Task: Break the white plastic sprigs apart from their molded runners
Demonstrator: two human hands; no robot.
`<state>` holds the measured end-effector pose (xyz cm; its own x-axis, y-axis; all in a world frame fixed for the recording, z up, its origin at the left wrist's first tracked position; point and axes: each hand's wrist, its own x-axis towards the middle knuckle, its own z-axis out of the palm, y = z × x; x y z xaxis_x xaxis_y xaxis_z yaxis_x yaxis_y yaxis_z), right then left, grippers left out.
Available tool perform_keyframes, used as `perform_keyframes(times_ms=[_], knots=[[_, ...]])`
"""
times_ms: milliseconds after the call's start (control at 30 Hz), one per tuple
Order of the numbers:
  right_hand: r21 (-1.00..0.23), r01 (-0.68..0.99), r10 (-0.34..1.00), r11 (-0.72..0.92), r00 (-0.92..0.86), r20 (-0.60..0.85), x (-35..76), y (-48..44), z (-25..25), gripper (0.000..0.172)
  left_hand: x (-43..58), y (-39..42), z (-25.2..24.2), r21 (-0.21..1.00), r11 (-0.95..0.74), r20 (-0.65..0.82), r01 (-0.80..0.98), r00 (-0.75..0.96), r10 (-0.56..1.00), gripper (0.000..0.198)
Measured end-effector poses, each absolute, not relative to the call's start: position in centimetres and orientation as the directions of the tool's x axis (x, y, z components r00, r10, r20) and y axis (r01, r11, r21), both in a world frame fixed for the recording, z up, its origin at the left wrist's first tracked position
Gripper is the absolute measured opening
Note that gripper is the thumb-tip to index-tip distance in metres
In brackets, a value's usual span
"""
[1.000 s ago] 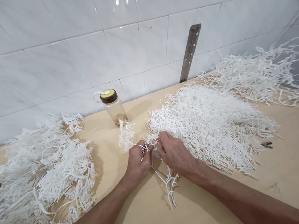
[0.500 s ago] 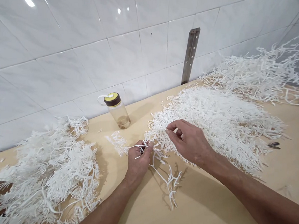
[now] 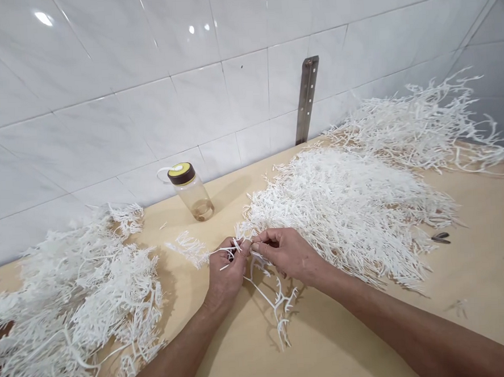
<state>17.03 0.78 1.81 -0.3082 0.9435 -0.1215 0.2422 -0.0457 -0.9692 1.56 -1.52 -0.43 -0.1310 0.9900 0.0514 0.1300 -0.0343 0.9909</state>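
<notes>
My left hand [image 3: 228, 269] is closed on a white branching plastic sprig [image 3: 279, 305], whose forked twigs stick out to both sides and hang down over the table. The thumb and fingers of my right hand [image 3: 288, 255] pinch the sprig's tips right beside my left fingertips. Exactly which twig the right fingers grip is too small to make out. Behind my right hand spreads a large heap of short white plastic pieces [image 3: 342, 205]. A small white sprig [image 3: 189, 249] lies just left of my left hand.
A clear bottle with a yellow and dark lid [image 3: 191, 192] stands near the tiled wall. Tangled white branches [image 3: 79, 301] are piled at the left, more branches [image 3: 418, 121] at the back right. A metal strip [image 3: 307, 100] leans on the wall; a small dark object [image 3: 440, 238] lies at the right.
My right hand has come down and left from above the heap to meet my left hand at the sprig. The left hand keeps its hold. The view has shifted slightly.
</notes>
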Motion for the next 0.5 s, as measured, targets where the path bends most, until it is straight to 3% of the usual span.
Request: perform_keyframes(times_ms=[267, 500], knots=[[-0.983, 0.167, 0.935, -0.079, -0.330, -0.131, 16.6, 0.5, 1.4, 0.023, 1.6, -1.6, -0.1, 0.999, -0.013, 0.019, 0.048, -0.119, 0.993, 0.034], [-0.963, 0.270, 0.938, -0.024, -0.328, -0.115, 16.3, 0.4, 1.4, 0.025, 1.7, -1.8, 0.7, 0.999, 0.016, -0.008, 0.044, -0.163, 0.987, 0.033]])
